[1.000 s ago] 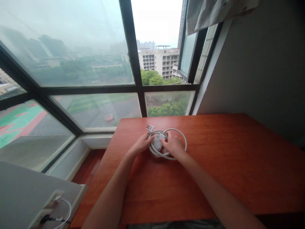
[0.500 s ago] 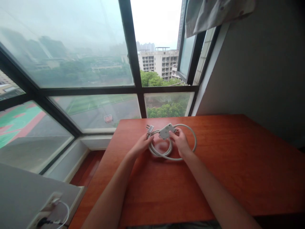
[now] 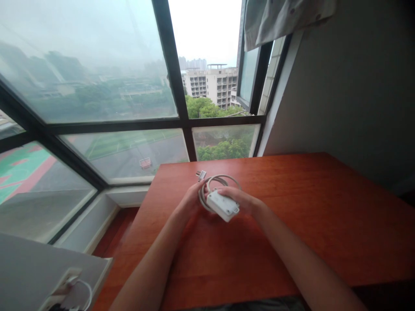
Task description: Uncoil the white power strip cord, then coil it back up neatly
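A white power strip (image 3: 223,205) is tilted toward me above the table, its near end low and to the right. My right hand (image 3: 238,198) is closed on its far right side, the thumb lying over the top face. Its pale cord (image 3: 203,199) is looped in coils, and my left hand (image 3: 193,196) is closed around the left side of them. The plug (image 3: 201,174), with its metal prongs pointing left, sticks up just beyond my left fingers. Part of the coil is hidden behind the strip and my hands.
The reddish-brown wooden table (image 3: 292,242) lies beneath both arms. Dark-framed windows (image 3: 119,126) stand past its far edge, with a cloth (image 3: 285,21) hanging at the upper right. A wall socket (image 3: 63,287) with a white cable is at the lower left.
The power strip has come nearer and turned, its right end swinging down toward me. The wide cord loop on the right has been drawn into a smaller coil. My left hand still grips the cord.
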Motion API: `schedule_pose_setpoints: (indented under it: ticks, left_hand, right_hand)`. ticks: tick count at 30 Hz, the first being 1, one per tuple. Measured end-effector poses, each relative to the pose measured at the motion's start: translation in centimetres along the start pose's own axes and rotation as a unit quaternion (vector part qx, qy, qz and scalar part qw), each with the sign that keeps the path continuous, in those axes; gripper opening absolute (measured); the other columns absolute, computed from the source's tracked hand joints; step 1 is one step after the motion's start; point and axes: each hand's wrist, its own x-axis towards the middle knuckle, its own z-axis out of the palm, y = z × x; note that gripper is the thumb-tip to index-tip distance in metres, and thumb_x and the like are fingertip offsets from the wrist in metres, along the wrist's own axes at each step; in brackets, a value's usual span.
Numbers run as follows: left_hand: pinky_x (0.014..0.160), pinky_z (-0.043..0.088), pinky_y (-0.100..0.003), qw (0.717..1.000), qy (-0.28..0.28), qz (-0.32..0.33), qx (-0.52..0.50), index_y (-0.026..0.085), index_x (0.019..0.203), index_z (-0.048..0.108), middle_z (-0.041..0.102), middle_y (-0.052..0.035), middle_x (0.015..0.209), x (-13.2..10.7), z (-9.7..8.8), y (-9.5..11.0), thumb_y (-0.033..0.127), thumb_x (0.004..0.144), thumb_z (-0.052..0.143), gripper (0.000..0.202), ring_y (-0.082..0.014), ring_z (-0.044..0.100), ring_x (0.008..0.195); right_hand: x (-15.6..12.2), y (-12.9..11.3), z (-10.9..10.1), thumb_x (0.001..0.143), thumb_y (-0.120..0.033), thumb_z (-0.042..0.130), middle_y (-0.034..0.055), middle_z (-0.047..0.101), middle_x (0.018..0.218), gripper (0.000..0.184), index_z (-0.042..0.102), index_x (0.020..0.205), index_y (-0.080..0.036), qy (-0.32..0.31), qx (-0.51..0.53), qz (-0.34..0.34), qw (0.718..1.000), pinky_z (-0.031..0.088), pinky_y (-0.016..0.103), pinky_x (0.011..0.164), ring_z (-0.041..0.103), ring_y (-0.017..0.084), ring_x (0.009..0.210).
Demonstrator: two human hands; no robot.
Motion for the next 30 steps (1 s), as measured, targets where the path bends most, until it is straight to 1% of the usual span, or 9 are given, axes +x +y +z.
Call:
schedule_pose_setpoints:
  ticks: [3,5,8,10,15,21,25,27,30]
  left_hand:
    - [0.041,0.042,-0.018,0.999,0.030,-0.026,0.001,0.012,0.082,0.057,0.061,-0.0027,0.061,-0.1,0.0,0.2,0.045,0.087,0.060,0.033,-0.0092,0.054,0.045]
    - [0.042,0.041,-0.016,1.000,0.023,-0.017,0.004,0.013,0.085,0.056,0.063,-0.0032,0.064,-0.3,0.0,0.3,0.043,0.084,0.066,0.032,-0.0081,0.055,0.047]
    - [0.046,0.042,-0.015,0.998,-0.033,0.030,0.047,0.013,0.086,0.055,0.063,-0.0014,0.067,-0.6,-0.1,0.2,0.034,0.075,0.077,0.032,-0.0072,0.056,0.050]
    - [0.045,0.041,-0.016,0.993,-0.061,0.051,0.087,0.013,0.084,0.056,0.060,0.0003,0.063,-0.7,-0.2,0.1,0.030,0.071,0.079,0.032,-0.0066,0.054,0.048]
    - [0.045,0.043,-0.017,0.997,-0.009,0.042,0.061,0.013,0.072,0.053,0.055,0.0023,0.056,-0.5,-0.3,-0.2,0.029,0.072,0.077,0.029,-0.0075,0.053,0.046]
    - [0.051,0.050,-0.021,0.999,-0.038,0.036,0.000,0.014,0.079,0.053,0.056,0.0028,0.061,-0.4,0.0,-0.3,0.028,0.070,0.080,0.031,-0.0104,0.059,0.053]
    - [0.048,0.048,-0.019,0.999,-0.020,0.046,-0.002,0.014,0.084,0.054,0.056,0.0036,0.062,-0.5,0.2,-0.3,0.026,0.073,0.078,0.029,-0.0075,0.056,0.049]
    - [0.047,0.047,-0.018,0.999,-0.010,0.045,-0.006,0.013,0.085,0.054,0.056,0.0038,0.062,-0.5,0.2,-0.3,0.024,0.074,0.077,0.028,-0.0064,0.054,0.047]
    - [0.047,0.047,-0.018,0.999,-0.002,0.039,-0.014,0.013,0.083,0.054,0.056,0.0037,0.062,-0.3,0.1,-0.4,0.021,0.074,0.076,0.025,-0.0060,0.054,0.047]
  right_hand:
    - [0.2,-0.7,0.3,0.078,-0.027,0.060,0.0001,0.063,0.075,0.020,0.069,0.092,-0.014,-0.115,-0.123,0.056,0.984,0.039,0.017,0.052,0.051,0.009,0.057]
    - [0.6,-1.1,0.3,0.078,-0.027,0.061,-0.0007,0.062,0.072,0.019,0.070,0.088,-0.014,-0.164,-0.173,0.079,0.968,0.040,0.017,0.052,0.051,0.009,0.056]
    - [1.3,-1.5,-0.3,0.077,-0.027,0.063,-0.0007,0.063,0.071,0.018,0.070,0.085,-0.013,-0.189,-0.232,0.091,0.950,0.040,0.018,0.052,0.052,0.009,0.057]
    - [1.6,-1.6,-1.1,0.077,-0.032,0.065,-0.0005,0.063,0.071,0.021,0.069,0.087,-0.014,-0.179,-0.249,0.094,0.947,0.041,0.018,0.052,0.054,0.010,0.057]
    - [1.1,-1.3,-2.4,0.084,-0.044,0.060,0.0013,0.065,0.077,0.032,0.068,0.093,-0.015,-0.068,-0.307,0.012,0.949,0.044,0.020,0.055,0.058,0.013,0.064]
    - [-1.1,-0.3,-1.5,0.086,-0.036,0.056,0.0030,0.068,0.086,0.026,0.069,0.094,-0.015,0.042,-0.410,-0.090,0.907,0.045,0.023,0.063,0.062,0.016,0.077]
    - [-2.6,0.3,-1.5,0.089,-0.036,0.051,0.0029,0.068,0.085,0.027,0.067,0.097,-0.016,0.107,-0.415,-0.129,0.894,0.047,0.026,0.064,0.063,0.016,0.074]
    - [-3.4,0.9,-1.1,0.090,-0.039,0.051,0.0043,0.069,0.088,0.029,0.066,0.101,-0.017,0.171,-0.427,-0.148,0.875,0.049,0.028,0.069,0.064,0.018,0.077]
    - [-4.7,2.6,0.5,0.087,-0.045,0.058,0.0085,0.067,0.105,0.037,0.062,0.113,-0.019,0.247,-0.481,-0.169,0.824,0.049,0.034,0.081,0.063,0.022,0.091]
